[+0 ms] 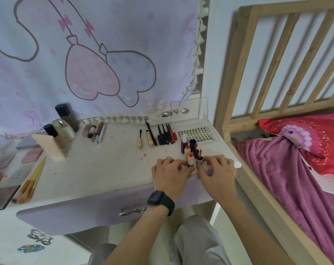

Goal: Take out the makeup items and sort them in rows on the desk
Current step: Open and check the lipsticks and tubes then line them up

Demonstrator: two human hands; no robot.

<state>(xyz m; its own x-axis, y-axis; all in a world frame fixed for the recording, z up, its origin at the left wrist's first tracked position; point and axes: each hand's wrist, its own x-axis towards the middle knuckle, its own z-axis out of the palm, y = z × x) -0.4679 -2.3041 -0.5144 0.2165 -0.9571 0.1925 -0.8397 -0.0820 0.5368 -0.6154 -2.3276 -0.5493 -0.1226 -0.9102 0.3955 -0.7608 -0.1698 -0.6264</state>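
Both hands meet at the front right of the white desk (97, 169). My left hand (171, 174) pinches a small pale lip tube with a red top (190, 159), standing upright. My right hand (217, 172) pinches a dark tube with a red cap (199, 159) right beside it. Behind them stand several more small bottles (189, 145). Further back lie a row of black and red pencils (165, 136), two gold mascara pieces (145, 140) and a lash tray (197, 133).
Tall bottles (63, 129) and a beige holder (47, 147) stand at the back left, with concealer sticks (97, 131), palettes (3, 169) and brushes (31, 182) on the left. A clear acrylic box (189, 109) sits at the back right. A wooden bed (277, 131) adjoins the desk's right side.
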